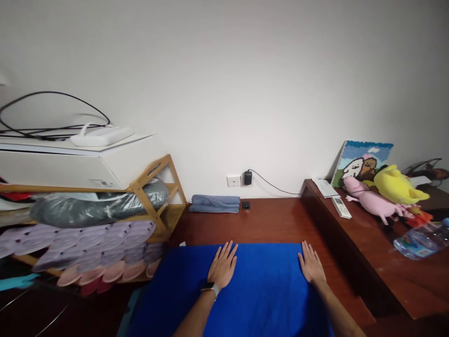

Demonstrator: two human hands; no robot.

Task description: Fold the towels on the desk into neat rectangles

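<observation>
A bright blue cloth [263, 281] lies spread out flat over the reddish-brown wooden table [273, 220]. My left hand [222, 267] rests palm down on the cloth near its far edge, fingers spread, with a watch on the wrist. On the cloth's far right corner lies my right hand [311, 263], also palm down with its fingers stretched out. Neither hand holds anything. Beyond the cloth, against the wall, sits a folded grey-blue towel [214, 204], with a small black square [246, 205] beside it.
At left, a wooden rack [170, 187] bears slippers [91, 238] and a white box [70, 166]. The raised right surface [382, 252] holds a remote [341, 208], plush toys [377, 203], a picture [365, 159] and a plastic bottle [421, 241]. A charger [248, 177] is plugged into the wall.
</observation>
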